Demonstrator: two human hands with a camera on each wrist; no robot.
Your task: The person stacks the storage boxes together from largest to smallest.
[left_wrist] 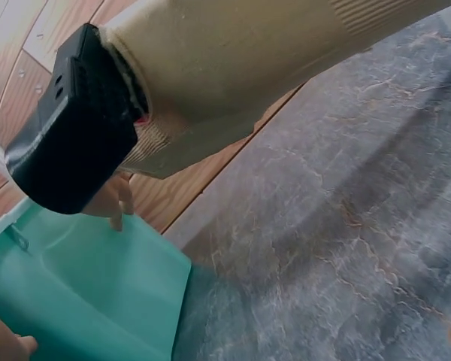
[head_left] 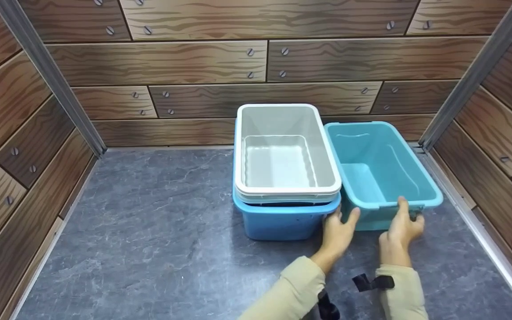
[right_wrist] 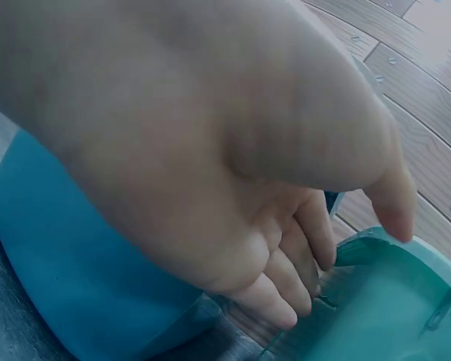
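A teal plastic bin (head_left: 389,218) with a rolled rim stands at the right, its inside bare. My right hand (head_left: 400,231) grips its front rim, thumb over the edge and fingers below on the outside. At the bin's front left corner is my left hand (head_left: 338,233), thumb raised toward the teal wall and fingers beside the blue bin (head_left: 282,224). A large hand (right_wrist: 233,165) with loosely bent fingers lies across the right wrist view, its thumb close to the teal rim (right_wrist: 428,263). The left wrist view shows the teal bin (left_wrist: 98,278) from its front.
Nested inside the blue bin are pale bins, a light grey bin (head_left: 282,113) uppermost. Wood-print walls (head_left: 207,62) enclose a grey marbled floor (head_left: 149,231). A metal rail (head_left: 487,231) runs along the right side. Black straps (head_left: 374,283) hang at the sleeves.
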